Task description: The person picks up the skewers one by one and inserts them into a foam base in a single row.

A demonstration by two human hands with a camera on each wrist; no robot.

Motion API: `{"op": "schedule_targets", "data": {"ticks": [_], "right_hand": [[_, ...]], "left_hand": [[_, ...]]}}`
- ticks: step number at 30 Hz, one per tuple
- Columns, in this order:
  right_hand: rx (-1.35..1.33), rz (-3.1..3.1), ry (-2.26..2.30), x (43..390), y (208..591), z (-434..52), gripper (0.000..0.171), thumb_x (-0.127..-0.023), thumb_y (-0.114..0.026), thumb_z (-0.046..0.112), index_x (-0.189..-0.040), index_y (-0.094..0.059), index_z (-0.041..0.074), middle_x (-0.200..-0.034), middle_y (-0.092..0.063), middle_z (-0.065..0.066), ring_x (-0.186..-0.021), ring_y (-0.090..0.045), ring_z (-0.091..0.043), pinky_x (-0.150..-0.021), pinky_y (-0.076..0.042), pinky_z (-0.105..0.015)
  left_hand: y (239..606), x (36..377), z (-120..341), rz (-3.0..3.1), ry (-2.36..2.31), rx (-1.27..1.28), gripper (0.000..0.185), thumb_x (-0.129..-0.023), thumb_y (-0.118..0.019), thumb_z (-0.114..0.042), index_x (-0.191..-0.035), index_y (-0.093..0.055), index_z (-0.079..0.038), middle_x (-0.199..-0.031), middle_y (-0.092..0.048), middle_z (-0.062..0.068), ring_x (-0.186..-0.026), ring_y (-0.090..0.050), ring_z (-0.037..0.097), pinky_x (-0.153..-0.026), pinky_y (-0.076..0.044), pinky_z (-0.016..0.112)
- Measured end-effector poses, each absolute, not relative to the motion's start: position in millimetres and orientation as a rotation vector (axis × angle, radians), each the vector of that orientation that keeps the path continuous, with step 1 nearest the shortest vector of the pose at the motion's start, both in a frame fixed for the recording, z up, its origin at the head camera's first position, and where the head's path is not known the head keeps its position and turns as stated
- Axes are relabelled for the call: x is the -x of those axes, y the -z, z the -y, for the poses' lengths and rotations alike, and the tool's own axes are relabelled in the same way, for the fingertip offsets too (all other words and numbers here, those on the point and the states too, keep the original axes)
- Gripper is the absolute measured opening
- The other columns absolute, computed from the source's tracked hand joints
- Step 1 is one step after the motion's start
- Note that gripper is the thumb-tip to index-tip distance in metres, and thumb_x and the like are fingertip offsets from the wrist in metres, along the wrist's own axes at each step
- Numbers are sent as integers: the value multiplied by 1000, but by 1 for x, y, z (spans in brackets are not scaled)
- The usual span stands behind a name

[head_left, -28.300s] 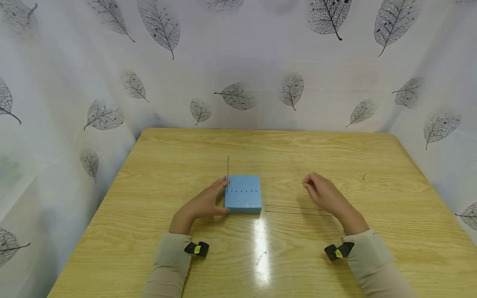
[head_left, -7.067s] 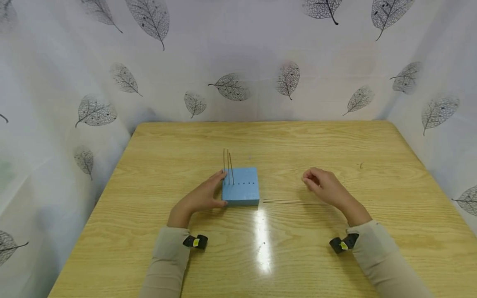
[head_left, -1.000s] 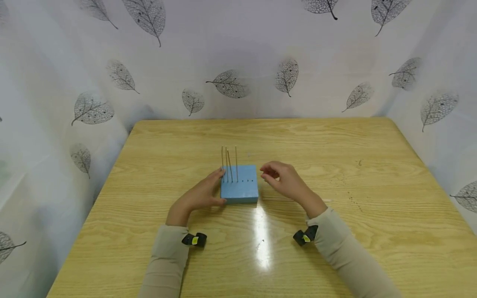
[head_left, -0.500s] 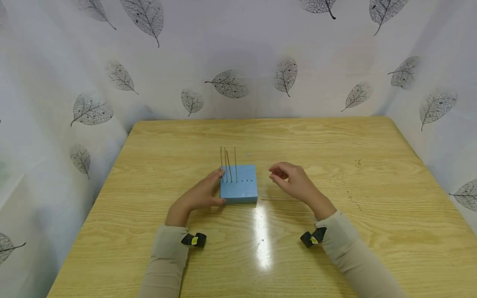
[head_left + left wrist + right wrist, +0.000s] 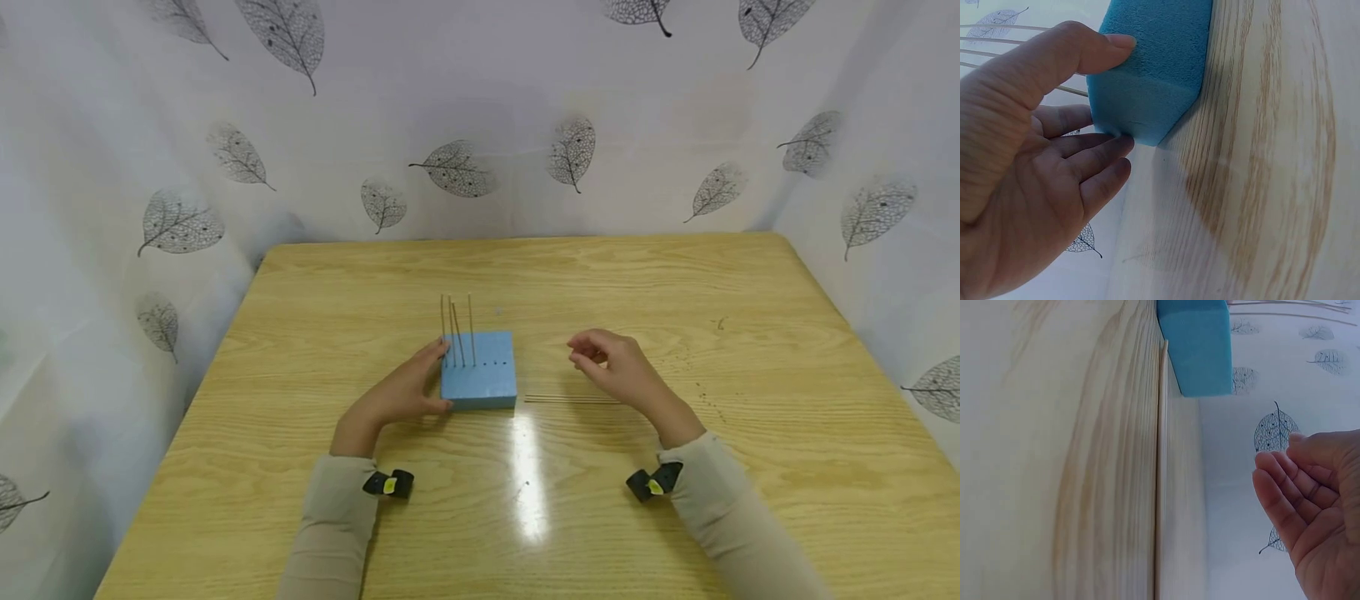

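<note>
A blue foam block (image 5: 480, 375) sits mid-table with several thin sticks (image 5: 456, 329) standing in a row of holes along its left part; one leans a little. My left hand (image 5: 438, 377) rests against the block's left side, straight fingers on one face and the thumb on the near face. In the left wrist view the left hand (image 5: 1124, 94) brackets a corner of the block (image 5: 1160, 50). My right hand (image 5: 577, 352) hovers to the right of the block, fingers loosely curled and empty, just above thin sticks lying flat (image 5: 570, 399). The right wrist view shows the empty right hand (image 5: 1282, 456) and the lying sticks (image 5: 1161, 456).
The wooden table (image 5: 675, 283) is enclosed on three sides by a white cloth printed with leaves (image 5: 457, 167). A bright glare patch (image 5: 525, 475) lies on the near table surface. Small black-and-yellow wrist cameras (image 5: 388, 483) sit on both sleeves.
Over the last second my right hand moved rightward away from the block. One more stick stands in the block than seven seconds ago. The left hand has stayed put.
</note>
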State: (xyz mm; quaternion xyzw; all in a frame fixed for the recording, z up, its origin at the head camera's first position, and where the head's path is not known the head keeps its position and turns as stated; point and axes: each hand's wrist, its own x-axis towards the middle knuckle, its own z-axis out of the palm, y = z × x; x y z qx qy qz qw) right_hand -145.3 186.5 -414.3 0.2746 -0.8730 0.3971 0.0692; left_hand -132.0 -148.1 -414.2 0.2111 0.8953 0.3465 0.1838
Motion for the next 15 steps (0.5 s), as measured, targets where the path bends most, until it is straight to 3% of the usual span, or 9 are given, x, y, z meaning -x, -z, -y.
{"op": "schedule_targets", "data": {"ticks": [15], "right_hand": [[-764, 2640, -1105, 141, 415, -220, 16, -84, -67, -3, -100, -65, -5, -80, -67, -6, -67, -63, -13, -59, -52, -23]], "left_hand": [[420, 135, 149, -2515, -991, -596, 92, -82, -74, -16, -151, -14, -1, -157, -8, 16, -142, -13, 35, -114, -18, 49]]}}
